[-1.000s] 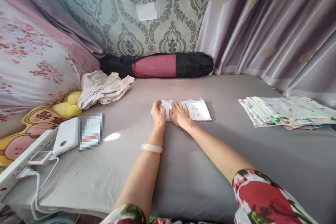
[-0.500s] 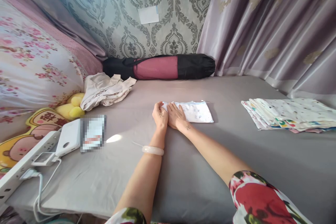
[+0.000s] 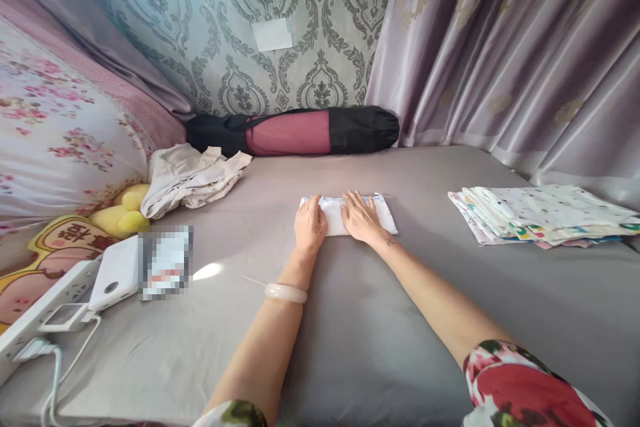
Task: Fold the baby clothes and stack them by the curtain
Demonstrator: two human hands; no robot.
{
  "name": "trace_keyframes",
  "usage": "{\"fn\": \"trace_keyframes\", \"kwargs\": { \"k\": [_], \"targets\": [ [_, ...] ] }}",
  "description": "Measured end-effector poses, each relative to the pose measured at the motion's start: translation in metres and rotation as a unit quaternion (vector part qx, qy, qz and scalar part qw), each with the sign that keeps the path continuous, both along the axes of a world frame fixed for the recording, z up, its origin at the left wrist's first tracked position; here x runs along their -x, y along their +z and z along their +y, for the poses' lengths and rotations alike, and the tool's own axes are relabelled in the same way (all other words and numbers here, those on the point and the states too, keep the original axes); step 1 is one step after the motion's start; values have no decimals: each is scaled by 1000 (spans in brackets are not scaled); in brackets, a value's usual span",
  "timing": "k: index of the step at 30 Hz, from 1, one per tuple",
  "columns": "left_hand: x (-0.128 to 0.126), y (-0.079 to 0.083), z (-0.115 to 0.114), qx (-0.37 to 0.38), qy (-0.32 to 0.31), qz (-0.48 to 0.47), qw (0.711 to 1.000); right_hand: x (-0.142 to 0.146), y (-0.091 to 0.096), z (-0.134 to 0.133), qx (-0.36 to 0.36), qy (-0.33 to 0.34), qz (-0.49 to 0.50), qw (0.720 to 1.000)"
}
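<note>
A folded white cloth [image 3: 334, 225] with a small print and pale blue edging lies flat on the grey bed sheet in front of me. My right hand [image 3: 361, 215] rests palm down on its right half, fingers spread. Over the left end lies my left hand [image 3: 311, 223], fingers close together and pressed down on the fabric; its palm is hidden. A pale bangle [image 3: 286, 292] circles my left wrist. Neither hand lifts the cloth.
To the right is a stack of folded printed cloths [image 3: 545, 213]. Crumpled light clothes [image 3: 193, 177] lie at the back left, near a black and pink rolled bag [image 3: 290, 132]. A white power bank [image 3: 116, 273] and a power strip [image 3: 45, 310] with cables occupy the left edge.
My right hand has slid rightward along the cloth, away from my left hand. My left hand has flattened onto the cloth's left end. The view has shifted slightly.
</note>
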State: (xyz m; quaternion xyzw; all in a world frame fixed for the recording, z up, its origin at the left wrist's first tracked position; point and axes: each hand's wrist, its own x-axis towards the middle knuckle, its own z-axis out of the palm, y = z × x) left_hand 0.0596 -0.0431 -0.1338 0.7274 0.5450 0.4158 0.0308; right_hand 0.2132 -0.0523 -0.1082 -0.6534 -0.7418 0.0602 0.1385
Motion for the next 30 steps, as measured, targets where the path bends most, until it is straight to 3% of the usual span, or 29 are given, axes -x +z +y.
{"fn": "trace_keyframes", "kwargs": {
  "k": [3,10,17,24,30],
  "targets": [
    [-2,-1,-1,1,-15,58,998,-12,-5,2,5,-11,-14,1000],
    [-5,0,-3,132,1,204,970,-15,-18,3,13,-27,-35,999],
    [-5,16,1,170,4,240,956,-23,-16,8,22,-3,-7,1000],
    [0,41,27,238,-3,288,928,-60,-11,19,-37,28,32,998],
    [5,50,55,268,-23,287,919,-82,-7,27,-33,17,-14,999]
  ]
}}
